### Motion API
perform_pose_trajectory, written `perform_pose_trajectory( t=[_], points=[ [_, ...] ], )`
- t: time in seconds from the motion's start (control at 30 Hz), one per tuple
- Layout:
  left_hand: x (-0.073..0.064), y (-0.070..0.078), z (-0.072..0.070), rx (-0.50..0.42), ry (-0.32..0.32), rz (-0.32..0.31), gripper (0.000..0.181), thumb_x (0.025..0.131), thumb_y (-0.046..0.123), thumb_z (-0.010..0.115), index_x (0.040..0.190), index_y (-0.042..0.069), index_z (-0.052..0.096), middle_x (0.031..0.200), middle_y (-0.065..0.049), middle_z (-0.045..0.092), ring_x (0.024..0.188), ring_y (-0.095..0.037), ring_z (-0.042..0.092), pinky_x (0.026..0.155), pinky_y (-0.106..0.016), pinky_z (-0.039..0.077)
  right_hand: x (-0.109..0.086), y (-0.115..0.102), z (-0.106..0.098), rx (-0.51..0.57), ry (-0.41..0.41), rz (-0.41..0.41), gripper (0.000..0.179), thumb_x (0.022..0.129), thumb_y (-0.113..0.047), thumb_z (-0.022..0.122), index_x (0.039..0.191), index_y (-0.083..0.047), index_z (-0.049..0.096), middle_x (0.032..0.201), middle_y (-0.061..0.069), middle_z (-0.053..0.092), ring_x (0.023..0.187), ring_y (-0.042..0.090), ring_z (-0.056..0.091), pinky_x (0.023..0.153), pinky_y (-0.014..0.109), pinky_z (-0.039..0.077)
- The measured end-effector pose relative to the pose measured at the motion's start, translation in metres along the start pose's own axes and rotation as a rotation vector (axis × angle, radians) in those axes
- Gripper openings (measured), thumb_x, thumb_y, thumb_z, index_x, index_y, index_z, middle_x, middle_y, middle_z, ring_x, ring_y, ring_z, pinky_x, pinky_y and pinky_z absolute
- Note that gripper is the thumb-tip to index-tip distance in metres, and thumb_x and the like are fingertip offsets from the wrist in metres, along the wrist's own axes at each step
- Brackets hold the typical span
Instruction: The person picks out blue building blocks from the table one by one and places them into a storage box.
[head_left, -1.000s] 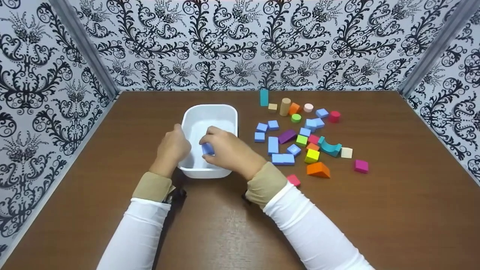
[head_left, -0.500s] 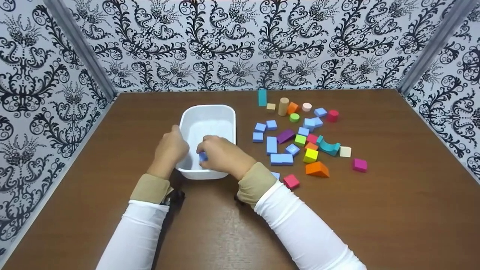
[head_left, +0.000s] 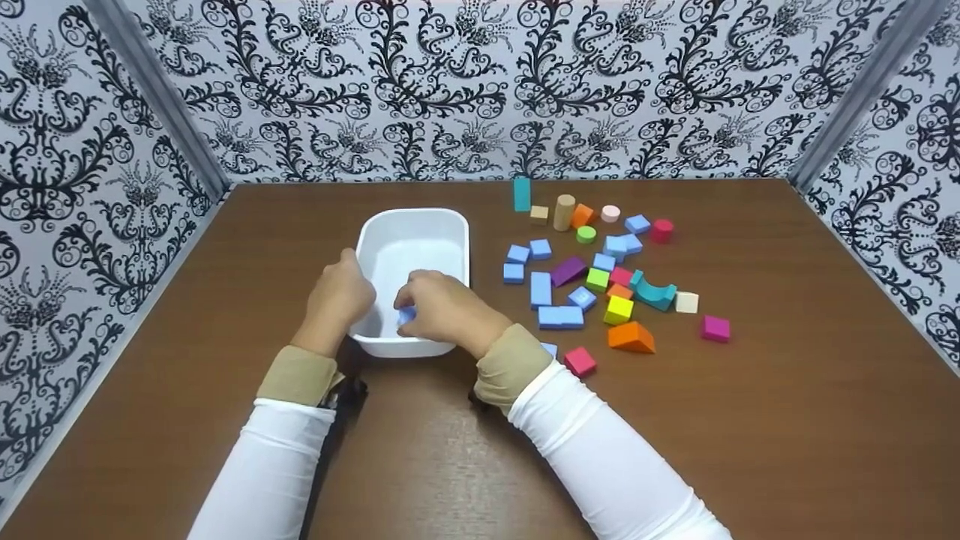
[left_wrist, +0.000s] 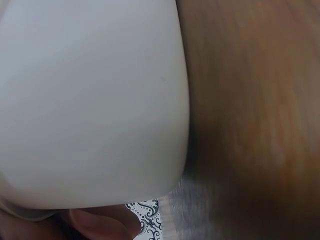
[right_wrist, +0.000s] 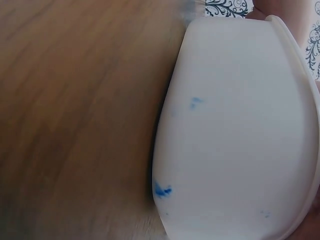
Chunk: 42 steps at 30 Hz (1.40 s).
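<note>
A white plastic tub (head_left: 414, 348) stands on the brown table. My left hand (head_left: 341, 294) grips its left rim. Inside the tub, near its front end, my right hand (head_left: 446, 309) holds a blue block (head_left: 406, 315) between thumb and fingers, low over the floor. The hand covers part of that block. Only the outer wall of the tub (left_wrist: 95, 110) fills the left wrist view, with a bit of fingers at the bottom. The right wrist view shows the tub's outside (right_wrist: 235, 120) with blue smears; the block is hidden there.
Right of the tub lie scattered wooden blocks: several blue ones (head_left: 541, 290), a purple block (head_left: 568, 271), a yellow cube (head_left: 619, 310), an orange wedge (head_left: 631, 337), a teal arch (head_left: 654, 293) and a red block (head_left: 580, 361) near the right sleeve. A patterned wall (head_left: 450, 90) stands behind.
My right hand has moved slightly left and down inside the tub with the blue block. A blue block beside the right sleeve has come into sight. The left hand keeps its grip.
</note>
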<state>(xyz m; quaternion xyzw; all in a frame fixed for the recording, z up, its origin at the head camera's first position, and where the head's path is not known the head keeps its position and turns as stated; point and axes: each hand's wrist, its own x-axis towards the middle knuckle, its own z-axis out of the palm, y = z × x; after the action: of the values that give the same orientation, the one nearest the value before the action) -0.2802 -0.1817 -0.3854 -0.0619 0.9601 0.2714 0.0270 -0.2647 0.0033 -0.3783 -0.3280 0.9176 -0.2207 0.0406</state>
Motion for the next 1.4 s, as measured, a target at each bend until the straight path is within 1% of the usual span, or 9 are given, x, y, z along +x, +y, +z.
perform_pose_trajectory(
  t=[0.17, 0.37, 0.53, 0.77, 0.97, 1.13, 1.4],
  points=[
    [0.0009, 0.0001, 0.0009, 0.003, 0.003, 0.004, 0.063, 0.099, 0.006, 0.045, 0.157, -0.012, 0.029, 0.137, -0.039, 0.058, 0.12, -0.051, 0.064, 0.1, -0.063, 0.053, -0.0006, -0.0015, -0.0009, 0.003, -0.015, 0.017, 0.033, 0.09, -0.022, 0.086, 0.118, -0.005, 0.081, 0.111, 0.009, 0.071, 0.1, 0.024, 0.064, 0.098, 0.035, 0.053],
    [0.002, -0.0014, 0.0008, 0.018, 0.005, 0.001, 0.062, 0.099, 0.006, 0.045, 0.157, -0.013, 0.03, 0.135, -0.039, 0.059, 0.12, -0.052, 0.064, 0.099, -0.063, 0.053, -0.0001, -0.0018, 0.0002, 0.012, -0.007, 0.025, 0.033, 0.09, -0.022, 0.087, 0.117, -0.004, 0.081, 0.112, 0.009, 0.073, 0.1, 0.023, 0.065, 0.098, 0.035, 0.053],
    [0.0015, -0.0014, 0.0008, 0.014, 0.01, 0.002, 0.061, 0.099, 0.006, 0.045, 0.156, -0.012, 0.031, 0.134, -0.039, 0.06, 0.118, -0.051, 0.065, 0.098, -0.063, 0.053, 0.001, -0.001, 0.001, 0.009, 0.006, 0.017, 0.033, 0.089, -0.021, 0.087, 0.116, -0.004, 0.081, 0.112, 0.009, 0.075, 0.099, 0.023, 0.066, 0.098, 0.035, 0.054],
    [0.0001, 0.0004, 0.0005, 0.025, 0.025, 0.015, 0.055, 0.097, 0.005, 0.044, 0.148, -0.014, 0.038, 0.127, -0.038, 0.063, 0.115, -0.051, 0.067, 0.095, -0.062, 0.055, 0.0026, 0.0013, 0.0024, -0.018, 0.031, -0.018, 0.03, 0.087, -0.017, 0.087, 0.112, -0.003, 0.082, 0.11, 0.01, 0.076, 0.096, 0.023, 0.065, 0.095, 0.037, 0.054],
    [-0.0014, 0.0003, -0.0001, 0.021, 0.022, 0.016, 0.054, 0.098, 0.005, 0.044, 0.148, -0.014, 0.038, 0.127, -0.039, 0.063, 0.115, -0.051, 0.066, 0.096, -0.062, 0.054, 0.0029, 0.0015, 0.0029, -0.018, 0.033, -0.021, 0.029, 0.087, -0.017, 0.087, 0.112, -0.003, 0.082, 0.109, 0.01, 0.076, 0.097, 0.024, 0.066, 0.095, 0.037, 0.054],
    [-0.0022, 0.0012, -0.0005, 0.014, 0.02, 0.009, 0.056, 0.098, 0.005, 0.045, 0.15, -0.014, 0.036, 0.129, -0.039, 0.062, 0.116, -0.051, 0.066, 0.097, -0.062, 0.054, 0.0018, 0.0, 0.0017, -0.009, 0.025, -0.007, 0.029, 0.088, -0.017, 0.086, 0.113, -0.003, 0.082, 0.109, 0.01, 0.076, 0.095, 0.023, 0.065, 0.093, 0.036, 0.054],
    [-0.0027, 0.0016, -0.0003, 0.007, 0.02, 0.006, 0.056, 0.098, 0.005, 0.045, 0.151, -0.013, 0.037, 0.13, -0.039, 0.061, 0.117, -0.051, 0.065, 0.098, -0.062, 0.054, 0.0025, 0.001, 0.0007, -0.013, 0.014, -0.01, 0.029, 0.088, -0.014, 0.084, 0.114, -0.002, 0.082, 0.113, 0.011, 0.077, 0.106, 0.026, 0.07, 0.099, 0.037, 0.054]
  ],
)
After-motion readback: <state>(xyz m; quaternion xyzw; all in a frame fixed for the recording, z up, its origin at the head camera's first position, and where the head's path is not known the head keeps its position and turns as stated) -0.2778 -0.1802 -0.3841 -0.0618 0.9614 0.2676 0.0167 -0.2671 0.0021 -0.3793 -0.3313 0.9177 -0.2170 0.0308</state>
